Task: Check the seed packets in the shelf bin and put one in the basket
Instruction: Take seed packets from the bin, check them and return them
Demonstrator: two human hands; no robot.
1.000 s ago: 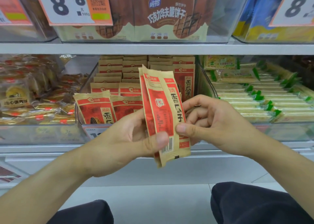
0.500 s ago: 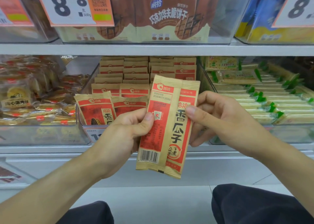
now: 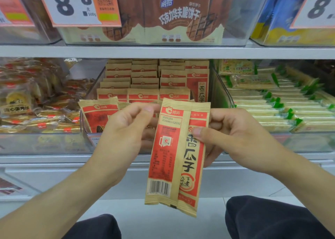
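Observation:
I hold two tan-and-red seed packets upright in front of the shelf. The left packet shows its back, with a date print and a barcode. It overlaps the right packet, which shows large black characters. My left hand pinches the top left corner of the back-facing packet. My right hand grips the right packet, with the thumb on its face. Behind them, a clear shelf bin holds several rows of the same seed packets. No basket is in view.
A clear bin of wrapped pastries stands to the left and a bin of green-trimmed cracker packs to the right. On the shelf above are chocolate wafer boxes and price tags. My dark trouser knees show below.
The packets have turned from nearly edge-on to flat towards me and dropped lower. They have fanned apart, so the barcode side of one shows beside the front of the other.

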